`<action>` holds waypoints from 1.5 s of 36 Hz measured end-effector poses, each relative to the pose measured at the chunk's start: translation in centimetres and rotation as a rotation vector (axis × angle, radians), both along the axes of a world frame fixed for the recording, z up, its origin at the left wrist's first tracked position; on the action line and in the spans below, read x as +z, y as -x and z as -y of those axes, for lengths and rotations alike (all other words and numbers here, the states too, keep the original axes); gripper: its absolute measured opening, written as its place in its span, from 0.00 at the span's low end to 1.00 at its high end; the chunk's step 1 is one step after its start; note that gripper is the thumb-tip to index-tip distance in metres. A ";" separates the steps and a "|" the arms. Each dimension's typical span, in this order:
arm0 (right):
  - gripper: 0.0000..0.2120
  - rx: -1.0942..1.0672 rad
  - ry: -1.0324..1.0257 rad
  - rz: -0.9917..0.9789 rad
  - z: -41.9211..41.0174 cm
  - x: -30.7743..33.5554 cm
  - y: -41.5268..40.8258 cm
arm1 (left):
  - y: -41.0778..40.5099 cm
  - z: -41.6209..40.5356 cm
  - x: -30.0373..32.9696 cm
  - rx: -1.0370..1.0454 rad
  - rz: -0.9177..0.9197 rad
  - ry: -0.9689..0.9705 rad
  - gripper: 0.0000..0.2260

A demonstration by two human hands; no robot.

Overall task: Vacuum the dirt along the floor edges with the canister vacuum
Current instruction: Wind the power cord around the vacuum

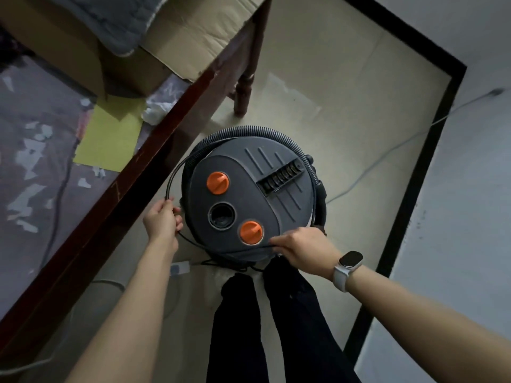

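Observation:
The canister vacuum (249, 194) stands on the pale floor right in front of my legs, seen from above: a round dark grey lid with two orange knobs, a black port and a ribbed handle. A corrugated hose (276, 132) is coiled around its far side. A thin black cord (172, 179) loops off the left side. My left hand (163, 221) grips this cord beside the canister. My right hand (301, 248), with a watch on the wrist, pinches the same cord at the lid's near edge.
A dark wooden table (132, 175) with a cardboard box (171, 42) and papers runs along the left; its leg (244, 89) stands just beyond the vacuum. A black baseboard (431, 139) lines the white wall at right. A pale cable (387, 158) crosses the floor. A white power strip (179, 268) lies near my left forearm.

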State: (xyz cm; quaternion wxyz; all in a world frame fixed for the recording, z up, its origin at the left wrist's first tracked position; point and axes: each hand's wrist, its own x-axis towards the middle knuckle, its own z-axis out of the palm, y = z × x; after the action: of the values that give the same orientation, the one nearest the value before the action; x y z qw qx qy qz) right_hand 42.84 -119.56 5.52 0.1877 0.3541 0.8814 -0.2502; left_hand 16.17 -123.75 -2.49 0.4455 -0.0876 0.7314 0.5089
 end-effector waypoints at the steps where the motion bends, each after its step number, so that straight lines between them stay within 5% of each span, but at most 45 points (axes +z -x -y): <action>1: 0.15 0.029 0.001 0.012 0.1 0.2 0.5 | 0.3 0.1 -0.1 0.009 0.010 0.011 0.13; 7: 0.12 0.023 -0.120 0.175 1.1 0.1 4.2 | 0.6 1.2 -0.7 -0.042 0.095 0.000 0.12; 10: 0.13 0.017 -0.109 0.101 2.3 -0.5 4.6 | -0.1 2.3 -1.1 -0.035 0.157 -0.019 0.17; 17: 0.15 -0.116 0.281 -0.009 4.0 -2.4 4.0 | -0.8 5.4 -1.1 -0.036 0.141 -0.022 0.16; 23: 0.17 -0.103 0.414 0.031 5.6 -4.2 5.9 | 0.8 6.3 -1.3 -0.008 0.029 -0.003 0.15; 34: 0.20 -0.290 0.007 -0.256 2.3 -5.1 6.6 | -1.4 7.3 -3.0 -0.179 -0.115 0.110 0.15; 44: 0.16 -0.171 0.363 -0.016 5.2 -7.2 4.7 | -5.0 8.3 -4.5 0.010 0.306 0.099 0.12; 54: 0.26 -0.253 0.639 0.010 9.1 -11.1 4.5 | -7.2 9.5 -4.2 0.187 0.580 0.090 0.11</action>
State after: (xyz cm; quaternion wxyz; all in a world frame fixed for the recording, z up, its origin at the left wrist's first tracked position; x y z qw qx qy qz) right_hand 38.30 -128.61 -5.54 0.2607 0.3851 0.7066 -0.5333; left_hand 23.40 -133.30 -6.74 0.5825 -0.3156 0.5845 0.4685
